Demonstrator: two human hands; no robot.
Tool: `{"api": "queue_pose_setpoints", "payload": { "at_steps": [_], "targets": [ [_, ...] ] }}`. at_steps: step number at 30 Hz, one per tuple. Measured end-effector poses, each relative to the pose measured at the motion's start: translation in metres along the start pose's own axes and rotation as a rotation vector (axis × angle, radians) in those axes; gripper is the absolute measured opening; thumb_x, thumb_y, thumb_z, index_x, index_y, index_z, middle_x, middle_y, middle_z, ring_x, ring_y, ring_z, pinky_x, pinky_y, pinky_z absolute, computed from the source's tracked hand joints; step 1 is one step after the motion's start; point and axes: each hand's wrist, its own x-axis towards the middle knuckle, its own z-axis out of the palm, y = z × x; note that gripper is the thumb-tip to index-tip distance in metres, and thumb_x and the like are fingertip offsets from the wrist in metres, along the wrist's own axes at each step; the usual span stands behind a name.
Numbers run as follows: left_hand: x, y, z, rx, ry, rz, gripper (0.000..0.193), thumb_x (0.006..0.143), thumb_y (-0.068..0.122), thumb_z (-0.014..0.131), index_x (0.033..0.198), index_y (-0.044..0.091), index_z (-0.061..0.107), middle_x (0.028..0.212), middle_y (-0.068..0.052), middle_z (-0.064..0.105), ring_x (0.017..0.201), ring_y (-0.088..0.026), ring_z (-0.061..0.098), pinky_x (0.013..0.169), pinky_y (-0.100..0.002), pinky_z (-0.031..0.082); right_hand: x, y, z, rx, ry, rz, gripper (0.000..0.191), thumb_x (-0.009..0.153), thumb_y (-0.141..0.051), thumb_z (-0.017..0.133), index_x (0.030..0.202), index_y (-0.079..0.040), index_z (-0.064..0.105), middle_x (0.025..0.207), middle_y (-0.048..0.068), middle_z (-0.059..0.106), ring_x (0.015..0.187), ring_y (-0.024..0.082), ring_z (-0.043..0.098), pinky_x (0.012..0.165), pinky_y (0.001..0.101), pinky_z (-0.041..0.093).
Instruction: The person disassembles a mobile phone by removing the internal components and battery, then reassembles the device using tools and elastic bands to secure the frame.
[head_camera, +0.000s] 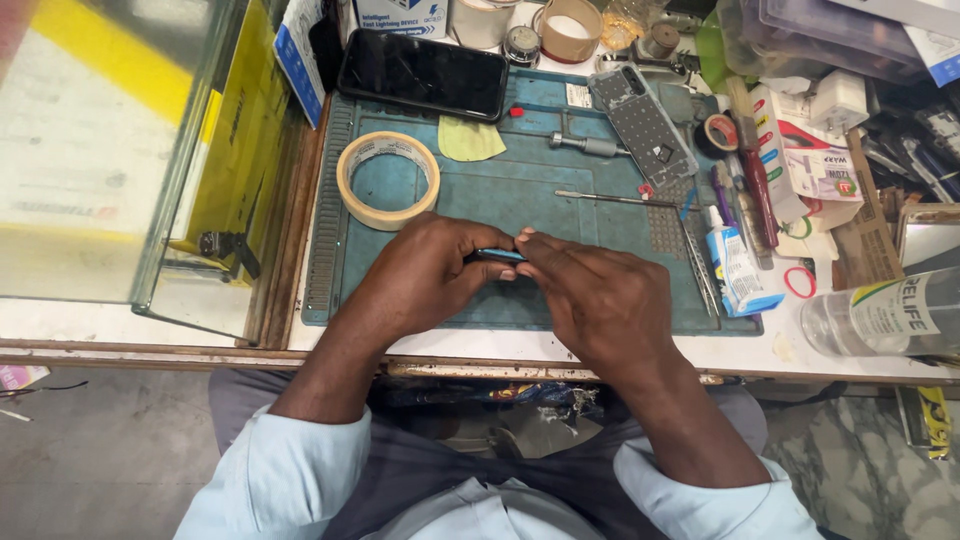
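My left hand (425, 275) and my right hand (600, 295) meet over the front of a teal work mat (520, 195). Between their fingertips they pinch a thin flat blue-edged object (497, 255), seen edge-on; most of it is hidden by the fingers, so I cannot tell what it is. A roll of beige tape (388, 180) lies just behind my left hand. A black phone (423, 74) lies face up at the mat's back edge. A grey perforated phone frame (645, 125) rests at the back right.
A thin metal tool (610, 198) and a screwdriver handle (585, 146) lie on the mat. A small glue bottle (735, 265), boxes and clutter crowd the right side. A clear plastic bottle (880, 318) lies at the front right. A glass case (120, 150) stands at left.
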Motion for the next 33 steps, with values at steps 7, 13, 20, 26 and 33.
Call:
{"api": "queue_pose_setpoints", "payload": {
  "at_steps": [7, 13, 20, 26, 33],
  "targets": [
    [0.001, -0.003, -0.002, 0.008, -0.023, -0.029, 0.019, 0.082, 0.014, 0.078, 0.100, 0.007, 0.077, 0.080, -0.014, 0.075, 0.068, -0.027, 0.074, 0.062, -0.040, 0.053, 0.007, -0.011, 0.000, -0.028, 0.031, -0.025, 0.033, 0.090, -0.022, 0.079, 0.119, -0.007, 0.074, 0.114, 0.008, 0.077, 0.094, 0.024, 0.077, 0.072, 0.0358, 0.060],
    [0.000, -0.006, -0.006, 0.012, -0.040, -0.090, 0.017, 0.084, 0.020, 0.080, 0.094, 0.006, 0.077, 0.075, -0.014, 0.073, 0.062, -0.028, 0.070, 0.060, -0.040, 0.051, 0.012, -0.017, 0.011, -0.021, 0.090, -0.034, 0.021, 0.093, -0.016, 0.080, 0.112, -0.008, 0.075, 0.111, 0.007, 0.079, 0.091, 0.021, 0.077, 0.073, 0.0338, 0.060],
    [0.000, -0.002, -0.003, 0.006, 0.032, 0.073, 0.020, 0.083, 0.018, 0.081, 0.099, 0.007, 0.078, 0.076, -0.014, 0.073, 0.061, -0.024, 0.068, 0.059, -0.038, 0.050, 0.002, 0.001, -0.009, -0.112, -0.008, 0.088, 0.066, 0.076, -0.036, 0.088, 0.132, -0.006, 0.071, 0.122, 0.013, 0.075, 0.093, 0.028, 0.073, 0.070, 0.0373, 0.057],
    [-0.004, 0.000, -0.002, -0.136, 0.003, -0.088, 0.019, 0.084, 0.014, 0.080, 0.100, 0.005, 0.079, 0.067, -0.009, 0.071, 0.055, -0.012, 0.053, 0.052, -0.031, 0.043, -0.041, 0.055, -0.033, 0.875, 0.003, 0.508, 0.064, 0.085, -0.011, 0.084, 0.143, -0.009, 0.057, 0.133, 0.001, 0.070, 0.123, 0.008, 0.068, 0.098, 0.0226, 0.058],
    [0.002, -0.002, 0.014, -0.521, -0.112, -0.196, 0.017, 0.094, 0.012, 0.076, 0.102, -0.003, 0.077, 0.081, 0.000, 0.074, 0.073, -0.003, 0.059, 0.063, -0.024, 0.050, -0.081, 0.079, -0.017, 0.882, 0.008, 0.726, 0.021, 0.095, -0.008, 0.078, 0.113, 0.002, 0.075, 0.090, 0.001, 0.074, 0.079, 0.003, 0.061, 0.068, 0.0202, 0.048]
  ]
}}
